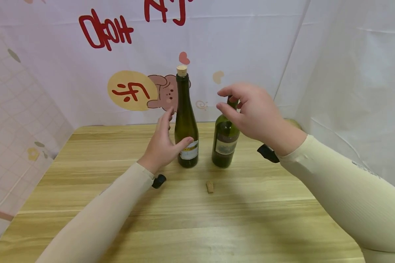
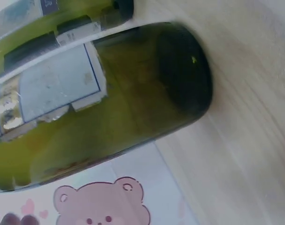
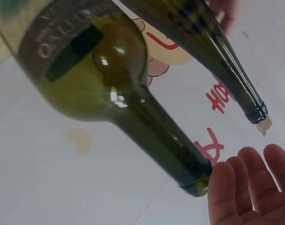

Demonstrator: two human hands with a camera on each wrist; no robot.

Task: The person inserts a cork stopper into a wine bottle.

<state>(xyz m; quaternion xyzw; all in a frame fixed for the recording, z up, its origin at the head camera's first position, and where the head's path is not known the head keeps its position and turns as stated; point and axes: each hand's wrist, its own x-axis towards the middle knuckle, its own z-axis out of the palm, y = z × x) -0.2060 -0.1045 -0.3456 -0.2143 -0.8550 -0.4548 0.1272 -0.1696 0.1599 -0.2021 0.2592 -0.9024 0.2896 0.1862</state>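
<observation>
A tall dark-green bottle (image 1: 187,120) stands upright with a cork (image 1: 181,70) in its mouth. Beside its left side, my left hand (image 1: 162,144) is spread, the thumb crossing in front of the label in the head view. To the right stands a shorter green wine bottle (image 1: 224,144), uncorked at the mouth. My right hand (image 1: 250,109) hovers by that bottle's neck with fingers loosely bent; in the right wrist view the fingers (image 3: 255,183) are beside the bottle's mouth and hold nothing. On the table in front of the bottles lies a loose tapered cork (image 1: 210,187).
Both bottles stand on a wood-grain table (image 1: 171,226), toward its back edge. A white printed curtain (image 1: 250,44) hangs behind and at the sides. Black straps (image 1: 159,181) show at both wrists.
</observation>
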